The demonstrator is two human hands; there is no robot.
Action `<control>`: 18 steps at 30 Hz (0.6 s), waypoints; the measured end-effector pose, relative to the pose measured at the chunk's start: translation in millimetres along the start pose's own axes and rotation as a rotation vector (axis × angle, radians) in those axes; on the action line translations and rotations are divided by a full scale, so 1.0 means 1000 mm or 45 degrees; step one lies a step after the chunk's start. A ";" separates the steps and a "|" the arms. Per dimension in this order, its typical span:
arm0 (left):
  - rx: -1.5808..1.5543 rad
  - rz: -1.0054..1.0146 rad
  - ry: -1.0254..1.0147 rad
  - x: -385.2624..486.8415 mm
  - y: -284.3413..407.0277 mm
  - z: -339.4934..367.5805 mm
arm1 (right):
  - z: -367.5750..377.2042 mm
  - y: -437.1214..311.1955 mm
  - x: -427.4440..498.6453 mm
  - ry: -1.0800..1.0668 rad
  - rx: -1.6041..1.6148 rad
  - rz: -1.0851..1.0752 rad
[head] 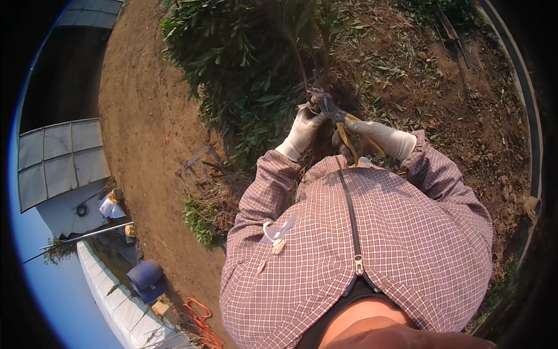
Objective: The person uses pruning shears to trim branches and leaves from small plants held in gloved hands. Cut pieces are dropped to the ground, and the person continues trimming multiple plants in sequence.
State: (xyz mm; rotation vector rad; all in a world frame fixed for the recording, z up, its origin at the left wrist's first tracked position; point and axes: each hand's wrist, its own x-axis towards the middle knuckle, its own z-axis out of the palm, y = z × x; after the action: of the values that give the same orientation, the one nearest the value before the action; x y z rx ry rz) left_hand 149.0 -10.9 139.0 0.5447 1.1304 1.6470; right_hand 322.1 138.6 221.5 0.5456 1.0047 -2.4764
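Note:
My left hand (304,131), in a pale work glove, grips the base of a leafy plant near its tangled roots (317,93). My right hand (378,136), gloved too, holds pruning shears (348,144) with yellow handles. The handles stand apart, and the shears' metal head lies against the root end, just beside my left fingertips. How far the blades are parted is hard to see. From the roots, the plant's stems (301,65) rise away from me towards broad dark leaves.
A big heap of leafy plants (235,74) lies at the far left of my hands. Closer on that side is a smaller bundle with bare roots (222,200). Leaf scraps (396,78) litter the soil on the right. A blue barrel-like container (146,279) and orange hose (200,323) lie left.

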 end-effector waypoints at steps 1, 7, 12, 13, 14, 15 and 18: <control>0.058 0.013 0.063 0.000 0.003 0.001 | 0.000 -0.001 0.001 -0.034 0.012 0.016; -0.050 -0.027 0.085 -0.005 0.017 0.008 | -0.004 -0.008 0.015 0.004 -0.018 0.040; 0.036 -0.021 0.100 -0.007 0.026 0.011 | -0.011 -0.007 0.018 -0.048 -0.103 0.094; 0.115 -0.004 0.169 -0.007 0.027 0.010 | -0.011 -0.007 0.017 -0.059 -0.165 0.140; 0.080 0.035 0.204 -0.006 0.027 0.010 | -0.012 -0.009 0.017 -0.061 -0.458 0.171; 0.066 0.073 0.269 -0.005 0.027 0.010 | -0.011 -0.010 0.015 -0.040 -0.772 0.231; 0.056 0.077 0.331 -0.004 0.027 0.006 | -0.009 -0.016 0.014 -0.014 -0.894 0.084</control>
State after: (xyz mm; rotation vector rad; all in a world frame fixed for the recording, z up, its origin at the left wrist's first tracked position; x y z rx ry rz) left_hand 142.5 -13.5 166.1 0.4035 1.3530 1.7860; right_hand 303.9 152.2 217.4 0.3202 1.6969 -1.8784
